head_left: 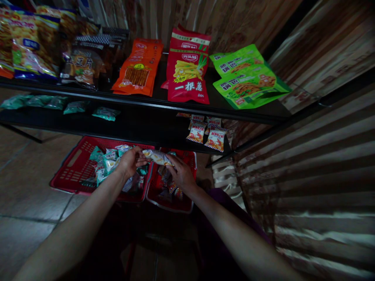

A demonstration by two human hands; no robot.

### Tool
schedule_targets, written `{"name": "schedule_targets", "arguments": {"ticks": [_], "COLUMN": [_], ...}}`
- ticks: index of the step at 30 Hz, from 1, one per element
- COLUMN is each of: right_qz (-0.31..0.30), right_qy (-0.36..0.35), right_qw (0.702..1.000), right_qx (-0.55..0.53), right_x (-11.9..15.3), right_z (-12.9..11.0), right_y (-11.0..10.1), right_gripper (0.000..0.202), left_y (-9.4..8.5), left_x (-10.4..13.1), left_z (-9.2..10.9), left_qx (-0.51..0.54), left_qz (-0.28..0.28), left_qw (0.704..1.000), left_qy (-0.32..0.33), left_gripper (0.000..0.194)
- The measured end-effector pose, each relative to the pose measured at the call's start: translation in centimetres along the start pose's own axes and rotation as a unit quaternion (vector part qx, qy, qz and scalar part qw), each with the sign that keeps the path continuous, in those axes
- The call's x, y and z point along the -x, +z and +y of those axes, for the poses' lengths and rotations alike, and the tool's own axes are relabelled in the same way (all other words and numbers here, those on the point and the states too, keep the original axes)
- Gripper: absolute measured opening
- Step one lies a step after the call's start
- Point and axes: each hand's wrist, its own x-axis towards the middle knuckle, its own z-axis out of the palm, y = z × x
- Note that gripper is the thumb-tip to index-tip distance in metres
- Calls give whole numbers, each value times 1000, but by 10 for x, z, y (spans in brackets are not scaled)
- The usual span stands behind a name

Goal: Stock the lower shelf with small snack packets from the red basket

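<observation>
A small white-and-yellow snack packet (158,157) is held level above two red baskets. My right hand (182,175) grips its right end, with the thumb hidden from view. At its left end, my left hand (130,160) has its curled fingers closed on the edge. Below my left hand, the left red basket (72,164) holds a heap of teal-and-white snack packets (106,164). Under my right hand, the right red basket (191,156) contains several orange and dark small packets (167,187), partly covered by the hand.
A black shelf (140,125) spans ahead, with teal packets (74,107) at left and small shrimp-picture packets (215,138) at right. Larger bags stand above: orange (139,66), red (189,64) and green (249,78). Corrugated patterned curtain (316,164) hangs on the right.
</observation>
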Motion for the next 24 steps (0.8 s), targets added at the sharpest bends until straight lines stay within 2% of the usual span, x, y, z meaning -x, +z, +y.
{"name": "schedule_targets", "arguments": {"ticks": [2, 4, 7, 9, 12, 15, 19, 24], "right_qz": [17, 40, 52, 56, 71, 77, 68, 61], "right_qy": [50, 131, 247, 288, 315, 327, 326, 357], "right_qw": [998, 984, 933, 888, 834, 801, 797, 774], "right_qx": [-45, -111, -258, -354, -447, -495, -503, -519], "right_x": [-1, -2, -3, -3, -3, -4, -5, -5], "right_z": [2, 4, 5, 3, -1, -3, 0, 0], "right_y": [1, 3, 5, 5, 4, 3, 4, 4], "right_gripper": [36, 34, 38, 38, 31, 29, 25, 15], "left_y": [-1, -1, -2, -2, 0, 3, 7, 7], "left_x": [0, -1, -3, -4, -2, 1, 4, 4], "left_z": [0, -1, -4, -7, -12, -19, -29, -34], "left_qx": [4, 7, -10, -33, -58, -67, -66, -74], "left_qz": [-9, 6, 53, 61, 41, -15, -94, -112], "left_qw": [1000, 1000, 996, 995, 997, 998, 993, 991], "left_qy": [3, 23, 68, 75, 43, -1, -21, -26], "left_gripper": [12, 12, 2, 7, 12, 18, 29, 39]}}
